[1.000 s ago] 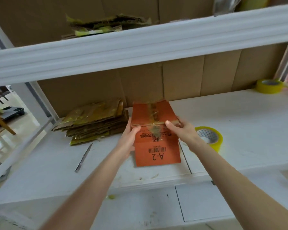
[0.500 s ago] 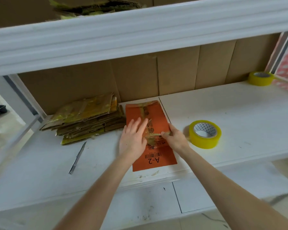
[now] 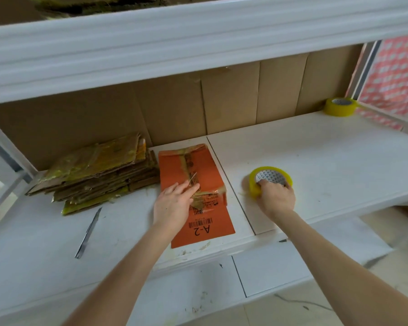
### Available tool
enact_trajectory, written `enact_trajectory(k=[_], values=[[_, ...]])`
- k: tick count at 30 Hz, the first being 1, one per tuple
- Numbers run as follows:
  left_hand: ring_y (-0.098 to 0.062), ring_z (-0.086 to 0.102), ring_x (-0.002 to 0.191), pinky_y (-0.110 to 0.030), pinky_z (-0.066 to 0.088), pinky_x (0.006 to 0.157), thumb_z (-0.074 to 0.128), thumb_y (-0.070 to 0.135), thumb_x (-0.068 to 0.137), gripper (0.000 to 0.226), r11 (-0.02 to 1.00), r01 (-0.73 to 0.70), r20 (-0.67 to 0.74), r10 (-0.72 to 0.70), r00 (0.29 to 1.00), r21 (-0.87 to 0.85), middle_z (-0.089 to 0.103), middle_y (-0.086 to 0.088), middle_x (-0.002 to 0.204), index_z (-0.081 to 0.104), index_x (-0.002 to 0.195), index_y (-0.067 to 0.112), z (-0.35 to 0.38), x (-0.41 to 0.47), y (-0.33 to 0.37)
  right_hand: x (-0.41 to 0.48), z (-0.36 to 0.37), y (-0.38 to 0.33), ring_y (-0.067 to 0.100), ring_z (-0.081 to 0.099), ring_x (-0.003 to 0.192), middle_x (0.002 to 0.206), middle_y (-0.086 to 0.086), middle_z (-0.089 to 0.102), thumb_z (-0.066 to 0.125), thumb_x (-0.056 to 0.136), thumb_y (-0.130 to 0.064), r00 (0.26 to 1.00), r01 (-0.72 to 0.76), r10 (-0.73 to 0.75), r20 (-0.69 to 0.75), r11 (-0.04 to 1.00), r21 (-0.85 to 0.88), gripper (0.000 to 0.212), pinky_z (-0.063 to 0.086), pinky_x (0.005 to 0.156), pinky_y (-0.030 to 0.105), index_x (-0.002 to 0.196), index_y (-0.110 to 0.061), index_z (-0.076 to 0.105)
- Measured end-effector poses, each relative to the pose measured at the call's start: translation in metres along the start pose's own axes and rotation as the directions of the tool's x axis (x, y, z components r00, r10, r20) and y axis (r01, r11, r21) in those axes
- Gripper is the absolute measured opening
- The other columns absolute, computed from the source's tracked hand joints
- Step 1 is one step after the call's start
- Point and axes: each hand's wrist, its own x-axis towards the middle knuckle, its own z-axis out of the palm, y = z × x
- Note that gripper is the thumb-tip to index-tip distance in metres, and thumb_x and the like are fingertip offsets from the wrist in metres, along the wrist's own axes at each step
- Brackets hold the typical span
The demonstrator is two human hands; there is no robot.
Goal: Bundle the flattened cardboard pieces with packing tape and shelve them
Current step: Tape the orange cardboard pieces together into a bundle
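Note:
An orange flattened cardboard piece [image 3: 207, 222] marked "A-2" lies flat on the white shelf [image 3: 327, 165], with strips of tape across it. My left hand [image 3: 174, 203] rests on it, fingers straight and pressing down. A yellow roll of packing tape [image 3: 270, 178] sits to the right of the cardboard. My right hand [image 3: 277, 198] grips the roll at its near side, fingertips curled into the core. A taped stack of brown flattened cardboard [image 3: 97, 175] lies to the left of the orange piece, touching it.
A thin metal blade [image 3: 88, 232] lies on the shelf at the front left. A second yellow tape roll [image 3: 339, 107] stands at the far right corner. Brown cardboard sheets line the back wall [image 3: 233, 102]. An upper shelf beam [image 3: 198, 43] overhangs, with more cardboard [image 3: 92, 3] on top.
The orange cardboard went from held up in both hands to lying flat. My right hand left it and moved right to take hold of the tape roll. My left hand stays pressing the cardboard.

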Motion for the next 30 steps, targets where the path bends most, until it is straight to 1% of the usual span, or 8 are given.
enact_trajectory(k=[5, 7, 12, 15, 17, 24, 27, 30], values=[[-0.018, 0.042, 0.123, -0.032, 0.043, 0.092, 0.045, 0.053, 0.093, 0.049, 1.0, 0.0, 0.124, 0.001, 0.992, -0.009, 0.045, 0.009, 0.142, 0.039, 0.14, 0.041, -0.019, 0.014, 0.0, 0.0, -0.027, -0.018, 0.031, 0.059, 0.101, 0.103, 0.009, 0.068, 0.056, 0.09, -0.035, 0.987, 0.108, -0.067, -0.145, 0.949, 0.295, 0.029, 0.035, 0.074, 0.03, 0.114, -0.02, 0.062], [-0.02, 0.044, 0.123, -0.035, 0.044, 0.093, 0.05, 0.06, 0.088, 0.06, 0.981, 0.099, 0.105, -0.082, 0.991, -0.165, 0.047, 0.003, 0.138, 0.04, 0.141, 0.034, -0.037, 0.025, 0.006, -0.002, -0.044, -0.028, 0.032, 0.059, 0.096, 0.101, 0.009, 0.068, 0.058, 0.087, -0.035, 0.97, 0.18, -0.104, -0.222, 0.916, 0.358, 0.03, 0.034, 0.068, 0.029, 0.112, -0.02, 0.065], [-0.015, 0.052, 0.122, -0.033, 0.041, 0.103, 0.068, 0.041, 0.083, 0.057, 0.801, 0.045, -0.089, -0.121, 0.989, -0.598, 0.057, -0.003, 0.132, 0.052, 0.135, 0.021, -0.078, 0.05, 0.043, -0.008, -0.085, -0.046, 0.035, 0.06, 0.096, 0.101, 0.009, 0.069, 0.063, 0.082, -0.036, 0.926, 0.355, -0.26, -0.273, 0.846, 0.399, 0.032, 0.045, 0.073, 0.035, 0.111, -0.023, 0.068], [0.008, 0.06, 0.082, -0.015, 0.044, 0.076, 0.072, 0.029, 0.081, 0.009, 0.744, 0.062, -0.116, -0.186, 0.976, -0.666, 0.069, 0.018, 0.085, 0.073, 0.09, 0.029, -0.089, 0.053, 0.055, -0.01, -0.098, -0.051, 0.032, 0.06, 0.084, 0.082, 0.005, 0.066, 0.062, 0.082, -0.04, 0.904, 0.419, -0.334, -0.267, 0.814, 0.402, 0.019, 0.044, 0.066, 0.033, 0.089, -0.023, 0.067], [0.006, 0.058, 0.069, -0.013, 0.041, 0.065, 0.072, 0.027, 0.081, 0.014, 0.701, 0.085, -0.15, -0.267, 0.952, -0.708, 0.064, 0.021, 0.067, 0.068, 0.07, 0.035, -0.091, 0.051, 0.057, -0.01, -0.102, -0.05, 0.026, 0.059, 0.083, 0.082, 0.002, 0.066, 0.064, 0.083, -0.044, 0.903, 0.429, -0.349, -0.252, 0.78, 0.456, 0.022, 0.046, 0.068, 0.033, 0.091, -0.024, 0.068], [-0.026, 0.069, 0.082, -0.046, 0.055, 0.08, 0.064, 0.03, 0.088, 0.015, 0.471, 0.246, -0.061, -0.547, 0.835, -0.847, 0.071, -0.006, 0.081, 0.066, 0.075, 0.025, -0.093, 0.046, 0.043, -0.01, -0.113, -0.024, 0.01, 0.066, 0.08, 0.086, 0.003, 0.072, 0.074, 0.068, -0.043, 0.812, 0.235, -0.582, 0.029, 0.372, 0.898, 0.04, 0.049, 0.074, 0.02, 0.096, -0.014, 0.07], [-0.021, 0.07, 0.075, -0.041, 0.058, 0.075, 0.063, 0.027, 0.089, 0.015, 0.444, 0.256, -0.042, -0.558, 0.829, -0.859, 0.07, -0.003, 0.075, 0.066, 0.076, 0.022, -0.094, 0.039, 0.038, -0.008, -0.111, -0.016, 0.01, 0.066, 0.083, 0.085, 0.001, 0.072, 0.072, 0.069, -0.041, 0.759, 0.229, -0.648, 0.067, 0.361, 0.904, 0.038, 0.047, 0.083, 0.023, 0.095, -0.013, 0.07], [-0.013, 0.07, 0.067, -0.025, 0.055, 0.059, 0.063, 0.021, 0.091, 0.017, 0.328, 0.242, -0.005, -0.603, 0.798, -0.913, 0.068, 0.002, 0.066, 0.066, 0.074, 0.019, -0.099, 0.032, 0.035, -0.005, -0.112, -0.018, 0.012, 0.059, 0.072, 0.072, 0.003, 0.063, 0.073, 0.068, -0.047, 0.804, 0.295, -0.595, 0.008, 0.411, 0.863, 0.048, 0.043, 0.069, 0.026, 0.084, -0.002, 0.068]])
